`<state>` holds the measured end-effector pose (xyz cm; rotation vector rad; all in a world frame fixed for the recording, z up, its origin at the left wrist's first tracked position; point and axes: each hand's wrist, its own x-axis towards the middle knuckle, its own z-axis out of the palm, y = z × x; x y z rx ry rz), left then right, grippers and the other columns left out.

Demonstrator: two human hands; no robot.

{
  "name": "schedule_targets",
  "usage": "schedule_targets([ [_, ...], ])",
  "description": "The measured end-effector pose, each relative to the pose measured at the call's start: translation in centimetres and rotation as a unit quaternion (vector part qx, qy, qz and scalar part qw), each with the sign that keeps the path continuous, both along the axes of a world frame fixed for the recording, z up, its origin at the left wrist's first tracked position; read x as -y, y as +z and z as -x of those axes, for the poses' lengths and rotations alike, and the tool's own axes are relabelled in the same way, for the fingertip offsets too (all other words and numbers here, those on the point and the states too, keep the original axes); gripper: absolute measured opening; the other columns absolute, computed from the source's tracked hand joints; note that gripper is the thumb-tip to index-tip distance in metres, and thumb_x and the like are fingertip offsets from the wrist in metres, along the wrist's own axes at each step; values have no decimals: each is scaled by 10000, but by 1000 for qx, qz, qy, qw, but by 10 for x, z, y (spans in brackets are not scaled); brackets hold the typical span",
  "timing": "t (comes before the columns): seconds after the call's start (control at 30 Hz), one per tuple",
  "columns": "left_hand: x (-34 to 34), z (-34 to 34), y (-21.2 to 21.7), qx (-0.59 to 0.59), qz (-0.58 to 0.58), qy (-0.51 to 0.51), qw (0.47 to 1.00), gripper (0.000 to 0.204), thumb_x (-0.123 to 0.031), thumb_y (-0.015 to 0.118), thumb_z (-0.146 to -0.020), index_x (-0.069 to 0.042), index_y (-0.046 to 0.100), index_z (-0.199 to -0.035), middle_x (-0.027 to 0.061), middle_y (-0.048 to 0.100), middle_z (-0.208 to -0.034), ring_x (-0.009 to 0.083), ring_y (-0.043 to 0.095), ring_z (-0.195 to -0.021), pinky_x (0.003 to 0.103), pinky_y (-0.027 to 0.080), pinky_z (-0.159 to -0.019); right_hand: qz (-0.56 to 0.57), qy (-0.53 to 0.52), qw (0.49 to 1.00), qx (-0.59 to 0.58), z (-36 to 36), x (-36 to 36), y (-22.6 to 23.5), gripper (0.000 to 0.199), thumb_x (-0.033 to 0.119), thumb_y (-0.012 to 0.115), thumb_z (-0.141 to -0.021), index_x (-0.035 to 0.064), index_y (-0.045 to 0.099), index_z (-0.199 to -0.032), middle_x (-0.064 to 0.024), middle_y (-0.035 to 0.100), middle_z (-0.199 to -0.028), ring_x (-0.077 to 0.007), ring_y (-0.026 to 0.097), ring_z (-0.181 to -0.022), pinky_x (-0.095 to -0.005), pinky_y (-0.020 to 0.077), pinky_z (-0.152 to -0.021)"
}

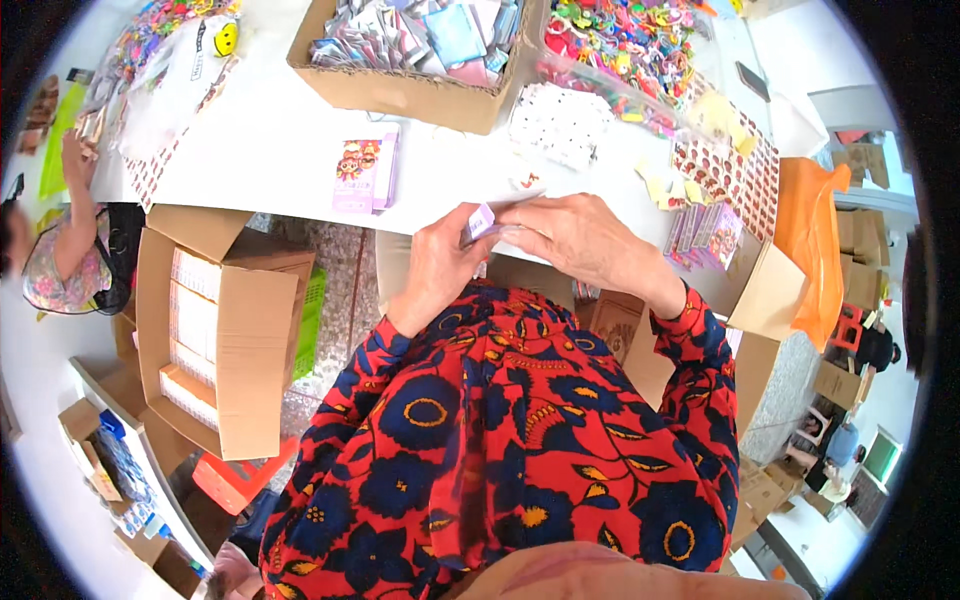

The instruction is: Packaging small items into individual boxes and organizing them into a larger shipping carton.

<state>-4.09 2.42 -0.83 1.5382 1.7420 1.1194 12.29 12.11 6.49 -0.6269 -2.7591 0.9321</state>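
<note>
At the table's near edge, both hands are close together in front of my body. Between the thumb and fingers of my left hand (pixel 437 258) is a small purple and white carton (pixel 480 222), tilted, its far part hidden by the fingers. The fingers of my right hand (pixel 585 238) are closed at the carton's right end, thumb and fingertips pressed together; what lies under them is partly covered. Just beyond my left hand stand purple cartons (pixel 362 175) with a cartoon picture. Several similar small cartons (pixel 704 235) lean in a row to the right of my right hand.
Farther back stand a cardboard box (pixel 400 93) of flat packets and a clear bin (pixel 610 80) of colourful trinkets. A white dotted pouch (pixel 560 125) and sticker sheets (pixel 735 165) lie on the table. An open carton (pixel 225 330) stands left; another person (pixel 70 240) sits beyond it.
</note>
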Motion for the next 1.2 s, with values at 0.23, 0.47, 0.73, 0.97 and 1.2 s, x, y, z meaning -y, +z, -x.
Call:
schedule_targets([
  [0.23, -1, 15, -8, 103, 32, 29, 994, 278, -91, 680, -781, 20, 591, -1020, 135, 683, -853, 129, 648, -750, 294, 512, -658, -73, -118, 982, -126, 24, -53, 29, 161, 114, 599, -854, 54, 658, -991, -63, 682, -885, -103, 577, -619, -233, 447, -544],
  [0.47, 2, 32, -13, 130, 12, 48, 990, 296, -70, 703, -758, 27, 583, -1011, 135, 662, -811, 124, 608, -683, 282, 489, -621, -228, -127, 960, -98, 94, -179, -20, 365, 252, 586, -838, 127, 555, -1180, -99, 650, -993, -264, 628, -841, -365, 486, -724],
  [0.73, 10, 49, -25, 158, -35, 82, 983, 291, -67, 718, -734, 11, 625, -999, 118, 668, -770, 109, 567, -614, 288, 476, -593, -210, -133, 963, 106, 148, -249, -53, 422, 308, 648, -774, 96, 568, -1130, -131, 648, -1002, -315, 611, -928, -412, 480, -817],
  [0.97, 9, 59, -25, 129, -11, 63, 989, 265, -94, 706, -751, 2, 632, -986, 126, 649, -720, 114, 513, -558, 293, 452, -551, -273, -86, 958, 13, 120, -283, -76, 262, 203, 648, -726, 45, 672, -934, -115, 668, -862, -233, 637, -698, -324, 510, -677],
  [1.2, 11, 56, -28, 125, -35, 70, 989, 318, -100, 723, -746, 24, 599, -1011, 145, 660, -743, 136, 607, -609, 292, 480, -577, 137, -140, 949, -246, 90, -150, 52, 94, 89, 622, -813, 15, 630, -870, -44, 628, -733, -96, 592, -614, -242, 484, -609],
])
